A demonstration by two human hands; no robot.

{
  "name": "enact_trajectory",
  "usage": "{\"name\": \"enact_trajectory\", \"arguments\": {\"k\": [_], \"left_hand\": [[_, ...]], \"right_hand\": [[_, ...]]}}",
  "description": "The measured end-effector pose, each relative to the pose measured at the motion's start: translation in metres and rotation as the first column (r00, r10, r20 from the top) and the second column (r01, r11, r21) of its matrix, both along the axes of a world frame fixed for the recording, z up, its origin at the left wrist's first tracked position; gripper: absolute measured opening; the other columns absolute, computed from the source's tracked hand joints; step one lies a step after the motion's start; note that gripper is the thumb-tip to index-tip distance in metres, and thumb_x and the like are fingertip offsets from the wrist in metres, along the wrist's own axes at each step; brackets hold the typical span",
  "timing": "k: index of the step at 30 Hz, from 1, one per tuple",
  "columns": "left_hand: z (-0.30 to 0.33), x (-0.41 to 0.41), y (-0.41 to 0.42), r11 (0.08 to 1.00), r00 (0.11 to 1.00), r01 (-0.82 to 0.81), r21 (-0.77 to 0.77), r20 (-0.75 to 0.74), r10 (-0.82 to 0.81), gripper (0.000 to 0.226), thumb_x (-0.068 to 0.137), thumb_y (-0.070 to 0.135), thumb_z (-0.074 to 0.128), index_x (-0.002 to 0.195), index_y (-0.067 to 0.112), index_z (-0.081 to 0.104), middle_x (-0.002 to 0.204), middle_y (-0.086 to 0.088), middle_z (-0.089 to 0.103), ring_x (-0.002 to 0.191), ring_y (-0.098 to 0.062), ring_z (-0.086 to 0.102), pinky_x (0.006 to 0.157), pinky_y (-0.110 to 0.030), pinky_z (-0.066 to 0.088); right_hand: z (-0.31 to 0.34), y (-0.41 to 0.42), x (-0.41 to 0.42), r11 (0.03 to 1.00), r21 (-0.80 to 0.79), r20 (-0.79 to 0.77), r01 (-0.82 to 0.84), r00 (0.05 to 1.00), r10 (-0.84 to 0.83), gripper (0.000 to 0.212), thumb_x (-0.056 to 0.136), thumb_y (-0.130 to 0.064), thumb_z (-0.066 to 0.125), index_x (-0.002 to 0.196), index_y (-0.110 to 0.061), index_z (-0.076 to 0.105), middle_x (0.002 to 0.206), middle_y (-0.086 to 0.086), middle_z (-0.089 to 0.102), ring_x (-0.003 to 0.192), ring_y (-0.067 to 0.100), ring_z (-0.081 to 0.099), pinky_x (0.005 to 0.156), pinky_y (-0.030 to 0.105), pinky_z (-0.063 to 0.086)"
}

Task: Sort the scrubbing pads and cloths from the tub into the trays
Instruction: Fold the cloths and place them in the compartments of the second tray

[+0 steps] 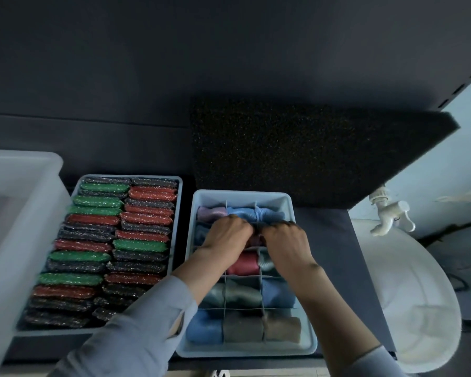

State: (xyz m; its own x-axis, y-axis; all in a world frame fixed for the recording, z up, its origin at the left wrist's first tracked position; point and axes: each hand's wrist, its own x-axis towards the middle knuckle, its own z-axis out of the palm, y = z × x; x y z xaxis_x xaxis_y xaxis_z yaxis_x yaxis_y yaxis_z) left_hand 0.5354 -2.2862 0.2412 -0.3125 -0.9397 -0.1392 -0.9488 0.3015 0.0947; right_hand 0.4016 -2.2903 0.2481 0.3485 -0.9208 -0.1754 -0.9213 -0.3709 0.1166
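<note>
Head view: left hand [227, 232] and right hand [286, 238] both pinch a dark red rolled cloth [256, 238] inside the pale blue divided plastic tray [307, 336].

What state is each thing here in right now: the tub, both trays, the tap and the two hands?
Tub: open-topped, contents not visible.
Pad tray: packed with two columns of pads.
Cloth tray: most compartments hold rolled cloths.
Dark cloth: held by both hands over a middle compartment.
Left hand: grips the cloth.
Right hand: grips the cloth.
Tap: no water seen running.
</note>
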Motion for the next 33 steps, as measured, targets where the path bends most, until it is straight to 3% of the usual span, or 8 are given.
{"name": "enact_trajectory", "arguments": {"k": [4,6,8,12,17,22,27,33], "left_hand": [[-0.010,0.003,0.003,0.999,0.997,0.012,-0.034,-0.082,-0.014,0.020,0.091,0.007,0.051,0.101,0.012,0.067,0.106,-0.004,0.063,0.101,-0.025,0.061,0.074,-0.037,0.046],[-0.012,0.006,0.006,0.999,0.988,0.013,-0.039,-0.155,-0.019,0.022,0.091,0.010,0.053,0.106,0.014,0.068,0.107,-0.002,0.063,0.102,-0.024,0.061,0.076,-0.036,0.047],[-0.008,0.014,0.012,0.996,0.973,-0.014,-0.089,-0.231,-0.007,0.025,0.088,0.010,0.058,0.111,0.015,0.067,0.112,-0.002,0.064,0.103,-0.024,0.061,0.079,-0.037,0.052],[-0.005,0.047,0.024,0.976,0.986,-0.102,-0.192,-0.150,0.073,0.028,0.080,0.011,0.071,0.108,0.019,0.069,0.112,0.000,0.068,0.102,-0.018,0.064,0.080,-0.029,0.053],[-0.009,0.052,0.023,0.987,0.999,-0.020,-0.157,0.033,0.025,0.028,0.088,0.008,0.054,0.110,0.020,0.067,0.112,0.002,0.069,0.109,-0.019,0.060,0.088,-0.030,0.049],[-0.002,0.049,0.018,0.992,0.998,-0.036,-0.123,0.053,0.043,0.025,0.093,0.011,0.048,0.111,0.021,0.063,0.104,0.002,0.068,0.095,-0.022,0.067,0.063,-0.029,0.039],[-0.004,0.047,0.014,0.998,0.992,0.006,-0.069,0.124,0.003,0.027,0.095,0.011,0.045,0.114,0.018,0.062,0.108,-0.001,0.066,0.100,-0.024,0.065,0.072,-0.033,0.048],[0.003,0.050,0.027,0.993,0.999,-0.036,-0.114,-0.012,0.035,0.025,0.083,0.005,0.060,0.104,0.017,0.066,0.098,-0.002,0.067,0.090,-0.025,0.067,0.065,-0.032,0.050]], "right_hand": [[-0.006,-0.001,0.001,0.997,-0.066,0.019,0.049,0.999,-0.048,0.026,0.042,-0.009,0.086,0.052,-0.019,0.065,0.047,0.002,0.060,0.043,0.021,0.060,0.046,0.024,0.047],[-0.003,0.003,0.000,1.000,-0.018,0.051,0.012,0.999,-0.011,0.009,0.071,-0.006,0.072,0.077,-0.012,0.071,0.073,0.009,0.070,0.072,0.028,0.069,0.066,0.031,0.052],[-0.004,0.002,-0.001,0.997,-0.015,0.076,0.069,0.995,-0.068,0.021,0.088,-0.005,0.053,0.099,-0.013,0.068,0.097,0.007,0.069,0.095,0.028,0.065,0.076,0.033,0.047],[-0.009,-0.001,0.007,0.993,-0.108,0.250,0.051,0.968,-0.023,0.023,0.070,-0.003,0.073,0.087,-0.018,0.070,0.083,0.001,0.070,0.081,0.024,0.067,0.057,0.027,0.045],[-0.015,-0.001,0.026,0.998,-0.007,0.184,-0.066,0.981,0.066,0.024,0.096,-0.019,0.050,0.112,-0.022,0.067,0.108,0.003,0.071,0.100,0.024,0.066,0.085,0.032,0.048],[-0.020,0.002,0.029,1.000,-0.012,0.214,0.023,0.977,-0.020,0.026,0.096,-0.016,0.045,0.110,-0.017,0.068,0.104,0.007,0.072,0.098,0.026,0.067,0.085,0.032,0.046],[-0.025,0.002,0.028,0.999,-0.048,0.271,-0.023,0.962,0.035,0.029,0.094,-0.016,0.049,0.116,-0.022,0.067,0.103,0.006,0.073,0.096,0.027,0.068,0.088,0.033,0.046],[-0.026,0.006,0.025,0.988,-0.145,0.387,-0.043,0.917,0.097,0.016,0.071,-0.015,0.078,0.084,-0.024,0.078,0.077,0.000,0.072,0.075,0.022,0.068,0.066,0.027,0.050]]}}
